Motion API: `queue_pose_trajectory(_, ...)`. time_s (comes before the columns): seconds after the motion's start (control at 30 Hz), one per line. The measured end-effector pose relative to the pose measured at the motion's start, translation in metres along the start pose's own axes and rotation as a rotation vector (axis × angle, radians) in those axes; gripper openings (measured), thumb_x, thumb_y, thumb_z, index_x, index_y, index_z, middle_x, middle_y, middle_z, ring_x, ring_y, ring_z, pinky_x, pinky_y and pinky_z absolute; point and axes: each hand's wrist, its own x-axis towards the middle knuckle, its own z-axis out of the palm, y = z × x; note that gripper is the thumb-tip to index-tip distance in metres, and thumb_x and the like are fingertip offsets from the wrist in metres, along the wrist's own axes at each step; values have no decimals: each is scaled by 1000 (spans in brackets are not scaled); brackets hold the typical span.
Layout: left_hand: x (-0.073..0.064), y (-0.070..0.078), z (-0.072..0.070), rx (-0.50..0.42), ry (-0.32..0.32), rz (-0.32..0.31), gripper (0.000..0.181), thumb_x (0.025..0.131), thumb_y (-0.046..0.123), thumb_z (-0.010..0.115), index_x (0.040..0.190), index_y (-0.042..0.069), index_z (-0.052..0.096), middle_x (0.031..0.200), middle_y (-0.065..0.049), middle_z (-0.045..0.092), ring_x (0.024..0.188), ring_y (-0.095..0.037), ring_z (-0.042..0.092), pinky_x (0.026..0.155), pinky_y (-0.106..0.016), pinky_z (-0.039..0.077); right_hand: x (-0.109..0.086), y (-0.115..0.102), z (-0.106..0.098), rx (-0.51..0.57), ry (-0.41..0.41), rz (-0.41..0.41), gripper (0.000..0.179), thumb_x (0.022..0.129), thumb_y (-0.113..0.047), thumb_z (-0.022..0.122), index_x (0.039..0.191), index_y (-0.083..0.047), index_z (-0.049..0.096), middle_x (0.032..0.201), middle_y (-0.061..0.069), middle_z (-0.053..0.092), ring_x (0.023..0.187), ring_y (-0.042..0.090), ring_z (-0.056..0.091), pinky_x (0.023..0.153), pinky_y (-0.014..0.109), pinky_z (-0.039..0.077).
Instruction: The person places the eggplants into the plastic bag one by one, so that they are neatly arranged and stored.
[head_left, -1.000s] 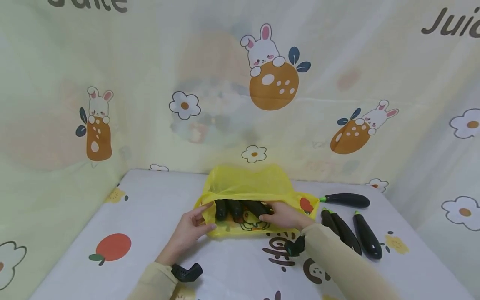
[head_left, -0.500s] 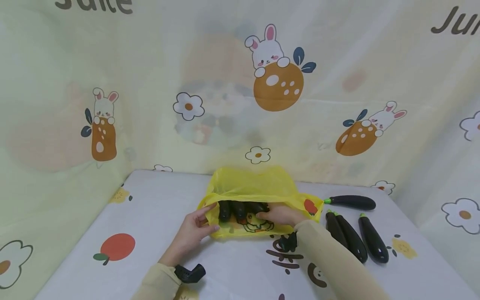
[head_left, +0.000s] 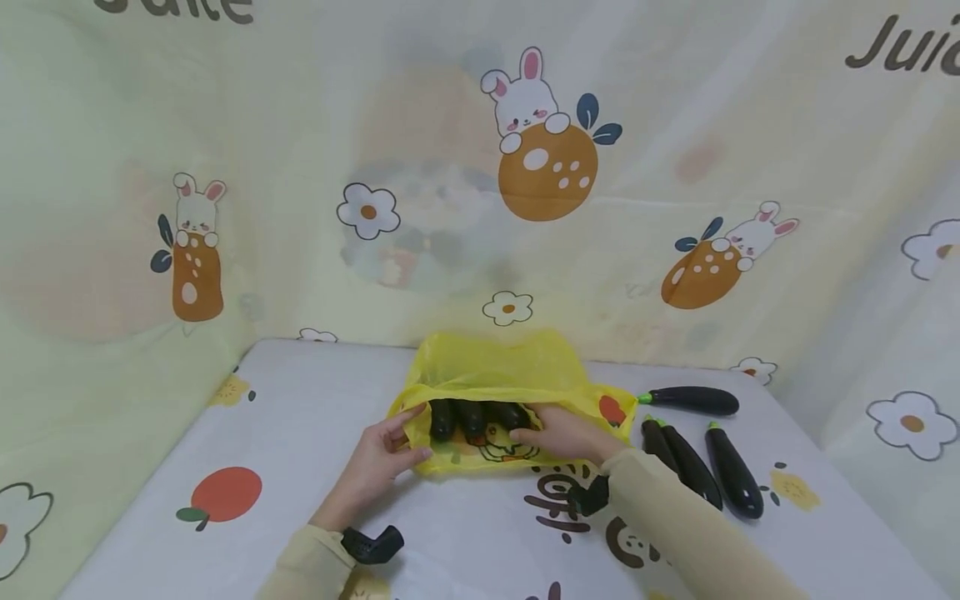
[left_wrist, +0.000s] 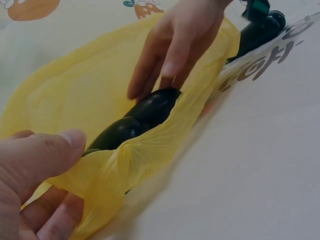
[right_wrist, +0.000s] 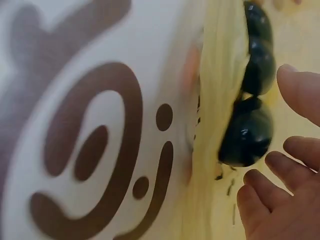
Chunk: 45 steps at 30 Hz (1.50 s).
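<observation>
A yellow plastic bag lies on its side, its mouth facing me. Inside, three dark eggplants lie side by side, rounded ends toward the opening. My left hand grips the left edge of the mouth, thumb and fingers on the film in the left wrist view. My right hand reaches into the right side of the mouth, beside the rightmost eggplant. In the right wrist view its loosely bent fingers are close to that eggplant's end, with a gap showing. The stem ends are hidden in the bag.
Right of the bag, one eggplant lies crosswise, and several more lie near the right sleeve. The table has a printed white cover. A printed curtain hangs behind it and at both sides.
The rightmost eggplant, gripped by the right hand a second ago, has turned and slid in beside the other two. The right hand has let go of it. The left hand keeps its grip.
</observation>
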Motion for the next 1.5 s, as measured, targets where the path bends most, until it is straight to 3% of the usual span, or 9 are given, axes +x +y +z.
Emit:
queue_pose_trajectory(0.33, 0, 1, 1, 12, 7, 10, 65, 87, 10, 81, 147, 15, 57, 128, -16, 61, 97, -18, 57, 69, -21, 49, -69, 4, -37, 56, -86, -141, 65, 102, -33, 62, 156, -4, 39, 159, 22, 42, 143, 47, 43, 114, 61, 37)
queue_pose_trajectory(0.6, -1, -1, 1, 27, 12, -2, 67, 85, 10, 82, 147, 17, 57, 99, -7, 57, 75, -11, 50, 61, -20, 45, -130, 32, -80, 201, 0, -166, 59, 102, -23, 64, 152, 1, 45, 153, 26, 48, 139, 14, 53, 105, 15, 44)
queue_pose_trajectory(0.7, -2, -1, 2, 37, 16, -19, 67, 85, 9, 82, 147, 18, 57, 92, -7, 54, 74, -12, 50, 61, -21, 46, -151, 51, -94, 235, 63, -129, 57, 101, -19, 66, 150, 3, 47, 151, 27, 49, 130, -10, 51, 99, 11, 45)
queue_pose_trajectory(0.83, -3, 0, 3, 51, 14, -29, 68, 86, 12, 81, 149, 19, 55, 126, -11, 64, 94, -13, 59, 72, -20, 51, -179, 81, -113, 173, 174, -60, 51, 100, -17, 66, 146, 2, 53, 142, 3, 62, 119, -18, 53, 91, 12, 51)
queue_pose_trajectory(0.97, -3, 3, 3, 56, 10, -18, 69, 86, 12, 82, 149, 17, 54, 108, -11, 62, 89, -11, 56, 70, -18, 49, -202, 112, -132, 103, 265, 39, 49, 102, -19, 63, 146, 2, 52, 132, -21, 62, 112, -20, 54, 85, 14, 54)
queue_pose_trajectory(1.13, -5, 2, 1, 37, 6, -13, 70, 86, 11, 82, 149, 16, 54, 92, -3, 52, 87, -11, 54, 69, -19, 48, -214, 140, -141, 37, 305, 183, 57, 104, -29, 60, 150, 2, 46, 144, 12, 60, 105, -23, 52, 84, 15, 54)
queue_pose_trajectory(1.27, -5, 2, 0, 25, -3, -14, 70, 85, 9, 82, 149, 15, 54, 79, 0, 40, 74, -11, 48, 64, -20, 45, -214, 155, -133, 4, 296, 244, 62, 104, -32, 60, 152, 2, 42, 150, 32, 47, 119, 15, 68, 84, 20, 57)
queue_pose_trajectory(1.37, -5, 3, 1, 27, -8, -10, 69, 85, 8, 81, 149, 14, 54, 78, 0, 39, 70, -8, 46, 62, -20, 43, -211, 162, -120, 5, 289, 274, 65, 104, -31, 60, 153, 5, 38, 151, 36, 43, 131, 53, 51, 90, 37, 60)
queue_pose_trajectory(1.5, -3, 4, 3, 25, -9, -10, 69, 86, 7, 80, 149, 14, 54, 94, -9, 57, 79, -9, 52, 65, -19, 46, -208, 169, -101, 16, 278, 292, 68, 104, -28, 61, 153, 10, 34, 152, 41, 36, 135, 61, 41, 99, 57, 51)
